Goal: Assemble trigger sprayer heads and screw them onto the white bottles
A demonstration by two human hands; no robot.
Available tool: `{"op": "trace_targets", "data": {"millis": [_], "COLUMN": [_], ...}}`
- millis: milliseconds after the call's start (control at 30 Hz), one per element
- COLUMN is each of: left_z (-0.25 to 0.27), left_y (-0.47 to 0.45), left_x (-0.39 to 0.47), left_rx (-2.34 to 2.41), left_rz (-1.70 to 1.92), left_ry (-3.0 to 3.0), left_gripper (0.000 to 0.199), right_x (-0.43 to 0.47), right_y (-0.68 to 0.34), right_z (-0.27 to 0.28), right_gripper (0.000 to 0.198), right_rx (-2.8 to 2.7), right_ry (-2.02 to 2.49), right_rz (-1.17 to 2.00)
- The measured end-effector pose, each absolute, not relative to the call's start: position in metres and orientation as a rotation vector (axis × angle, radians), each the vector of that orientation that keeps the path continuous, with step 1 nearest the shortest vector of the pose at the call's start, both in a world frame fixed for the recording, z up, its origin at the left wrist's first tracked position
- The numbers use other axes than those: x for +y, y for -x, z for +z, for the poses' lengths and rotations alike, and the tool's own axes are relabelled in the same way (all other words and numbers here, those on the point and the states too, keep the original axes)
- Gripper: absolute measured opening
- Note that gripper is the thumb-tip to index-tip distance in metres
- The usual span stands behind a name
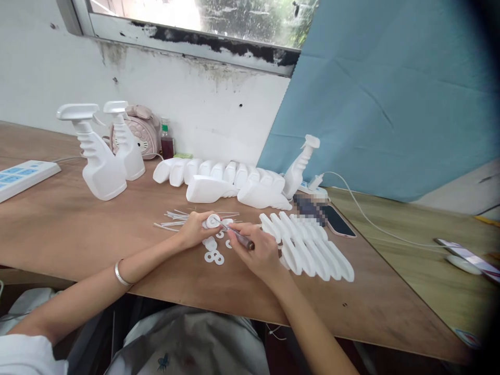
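My left hand (193, 229) is closed round a small white round cap-like piece (213, 221), whose ring-shaped face is turned up towards me. In my right hand (261, 252) is a screwdriver-like tool (245, 241) with a brownish see-through handle. Its thin shaft points left, with the tip at the white piece; whether it sits inside cannot be made out. White ring washers (219, 259) lie scattered on the table below the hands. Thin white tubes (172, 225) are bunched just left of my left hand. Several white spray-head shells (300, 250) rest in rows to the right of my right hand.
White bottles (209, 189) lie in a row at the back of the brown table (117, 234). Spray bottles (103, 172) stand at the left, and another (299, 166) at the right. Phones (339, 221), a white cable (363, 216) and a power strip (27, 177) are nearby.
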State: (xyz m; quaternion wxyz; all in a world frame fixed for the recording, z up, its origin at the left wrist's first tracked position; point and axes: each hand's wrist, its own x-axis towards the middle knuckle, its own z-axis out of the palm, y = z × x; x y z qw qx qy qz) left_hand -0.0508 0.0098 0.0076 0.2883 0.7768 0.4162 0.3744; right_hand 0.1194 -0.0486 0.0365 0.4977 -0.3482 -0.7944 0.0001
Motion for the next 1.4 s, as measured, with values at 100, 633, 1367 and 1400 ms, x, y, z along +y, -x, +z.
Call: {"op": "trace_targets", "data": {"millis": [100,633,1367,1400], "left_z": [0.007,0.006,0.011,0.011], "left_y": [0.052,0.054,0.064,0.064], "left_x": [0.010,0.009,0.019,0.019], "left_rx": [1.139,1.092,0.735,0.735], "left_rz": [1.053,1.106,0.763,0.756], "left_ry": [-2.109,-2.210,-2.602,-2.603], "left_gripper": [0.024,0.018,0.023,0.024], "right_x": [-0.050,-0.052,-0.045,-0.045], "right_y": [-0.115,-0.111,-0.132,-0.131], "right_z": [0.034,0.036,0.054,0.054], "right_gripper": [0.019,0.019,0.025,0.024], "right_rx": [-1.954,-1.802,-1.508,-1.516], "right_ry": [0.688,0.855,0.881,0.884], "right_rz": [-0.332,-0.025,0.818,0.822]}}
